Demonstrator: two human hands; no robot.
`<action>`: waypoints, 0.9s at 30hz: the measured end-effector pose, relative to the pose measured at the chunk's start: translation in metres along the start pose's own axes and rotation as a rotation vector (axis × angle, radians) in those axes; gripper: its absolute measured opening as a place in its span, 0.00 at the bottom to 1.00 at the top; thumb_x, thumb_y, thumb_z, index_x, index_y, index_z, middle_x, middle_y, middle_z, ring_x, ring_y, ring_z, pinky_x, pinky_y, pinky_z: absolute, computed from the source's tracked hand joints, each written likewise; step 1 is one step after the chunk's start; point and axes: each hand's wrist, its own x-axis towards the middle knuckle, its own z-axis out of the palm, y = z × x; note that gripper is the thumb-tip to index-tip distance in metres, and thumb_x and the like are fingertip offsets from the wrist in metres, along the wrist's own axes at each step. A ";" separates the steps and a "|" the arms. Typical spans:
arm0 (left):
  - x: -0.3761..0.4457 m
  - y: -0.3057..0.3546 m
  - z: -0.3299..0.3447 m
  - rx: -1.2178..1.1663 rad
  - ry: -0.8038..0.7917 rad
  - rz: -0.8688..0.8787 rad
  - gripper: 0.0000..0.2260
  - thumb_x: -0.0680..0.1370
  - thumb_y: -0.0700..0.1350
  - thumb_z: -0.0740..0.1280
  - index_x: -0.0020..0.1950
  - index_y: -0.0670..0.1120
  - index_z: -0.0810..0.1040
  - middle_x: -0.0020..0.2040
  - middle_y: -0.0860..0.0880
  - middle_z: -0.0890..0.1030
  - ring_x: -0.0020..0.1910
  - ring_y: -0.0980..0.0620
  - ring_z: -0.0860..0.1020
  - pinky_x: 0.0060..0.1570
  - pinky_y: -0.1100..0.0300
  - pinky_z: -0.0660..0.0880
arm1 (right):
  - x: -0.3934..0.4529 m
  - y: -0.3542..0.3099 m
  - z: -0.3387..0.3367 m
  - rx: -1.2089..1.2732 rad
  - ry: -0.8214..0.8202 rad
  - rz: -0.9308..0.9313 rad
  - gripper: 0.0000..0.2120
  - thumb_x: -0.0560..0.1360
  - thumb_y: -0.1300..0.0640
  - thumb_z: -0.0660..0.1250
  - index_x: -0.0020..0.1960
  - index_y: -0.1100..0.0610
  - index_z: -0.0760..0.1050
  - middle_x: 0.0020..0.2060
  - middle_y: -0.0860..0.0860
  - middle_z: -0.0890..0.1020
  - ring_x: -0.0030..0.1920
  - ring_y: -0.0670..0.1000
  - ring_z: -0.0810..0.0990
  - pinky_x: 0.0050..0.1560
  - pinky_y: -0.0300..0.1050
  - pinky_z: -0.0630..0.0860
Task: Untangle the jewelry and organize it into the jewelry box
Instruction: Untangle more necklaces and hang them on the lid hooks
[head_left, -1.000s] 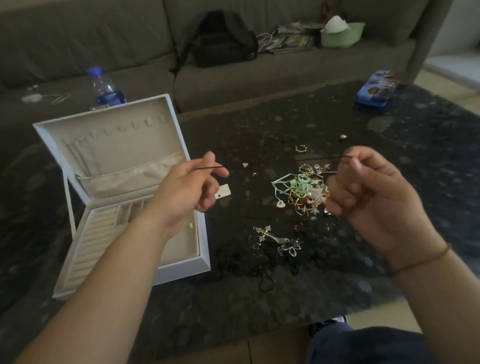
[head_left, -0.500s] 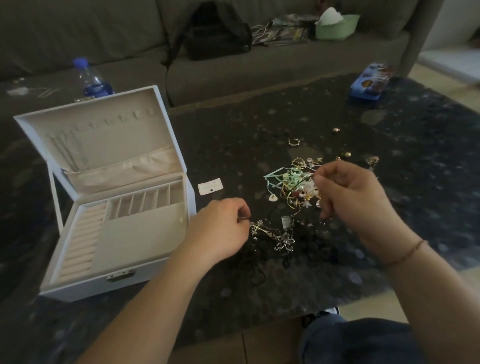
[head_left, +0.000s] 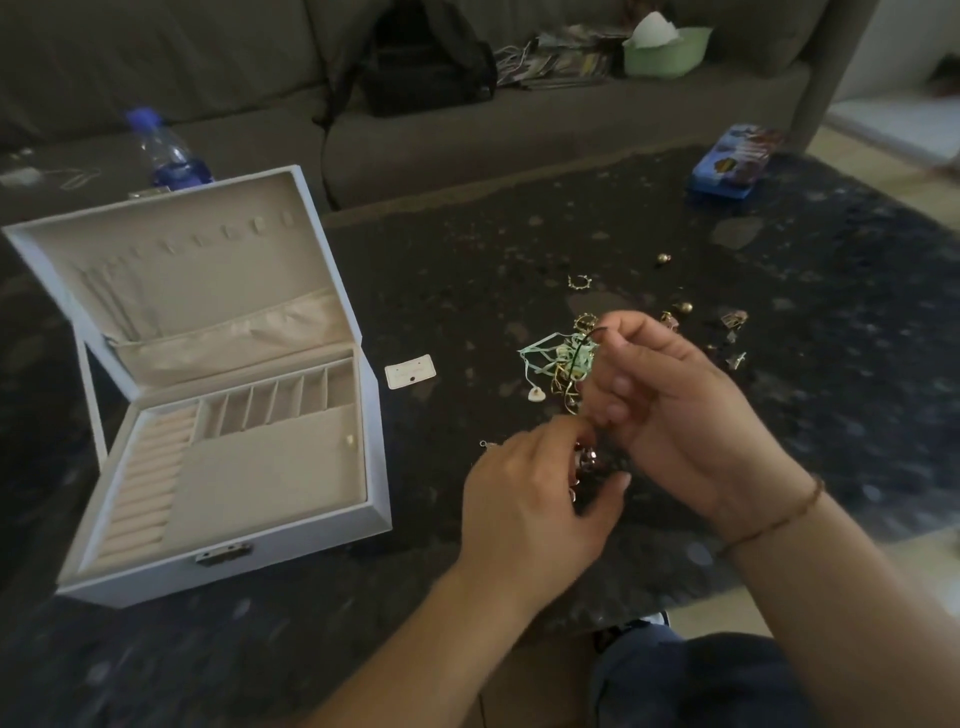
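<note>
At the left of the dark speckled table (head_left: 363, 613) the white jewelry box (head_left: 223, 545) stands open, its lid tilted back, with a small pale bead (head_left: 349, 440) lying in its large compartment and a small white earring card (head_left: 410, 371) on the table just to its right. Right of that, the left hand (head_left: 524, 514) pinches the low end of a thin black cord (head_left: 581, 349) beside a small charm (head_left: 587, 460), touching the right hand (head_left: 670, 405), whose curled fingers pinch the cord's upper end. Both hands work just near of the tangled jewelry pile (head_left: 561, 364) of pale green ribbon and gold pieces at the table's middle, with loose earrings (head_left: 733, 318) scattered to its right and a blue tin (head_left: 735, 161) at the far right edge.
</note>
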 end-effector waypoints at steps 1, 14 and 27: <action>0.001 -0.002 0.003 0.029 -0.001 -0.026 0.12 0.72 0.56 0.71 0.48 0.50 0.77 0.34 0.56 0.74 0.34 0.54 0.75 0.32 0.58 0.73 | 0.000 0.000 -0.001 0.008 0.000 -0.001 0.03 0.75 0.58 0.63 0.44 0.54 0.76 0.28 0.49 0.66 0.28 0.48 0.64 0.34 0.41 0.63; 0.014 0.003 -0.007 -0.958 -0.089 -0.857 0.07 0.81 0.38 0.66 0.49 0.44 0.84 0.39 0.48 0.85 0.36 0.55 0.80 0.37 0.66 0.75 | 0.000 -0.007 -0.014 -1.246 0.390 -0.139 0.10 0.78 0.49 0.66 0.45 0.51 0.83 0.37 0.48 0.85 0.41 0.47 0.83 0.47 0.40 0.78; 0.015 -0.012 -0.034 -1.397 -0.053 -0.889 0.08 0.75 0.41 0.64 0.46 0.45 0.83 0.35 0.47 0.76 0.39 0.51 0.75 0.53 0.54 0.74 | -0.011 0.003 0.003 -1.016 -0.125 -0.003 0.08 0.69 0.57 0.78 0.47 0.52 0.83 0.41 0.47 0.86 0.43 0.47 0.85 0.49 0.47 0.82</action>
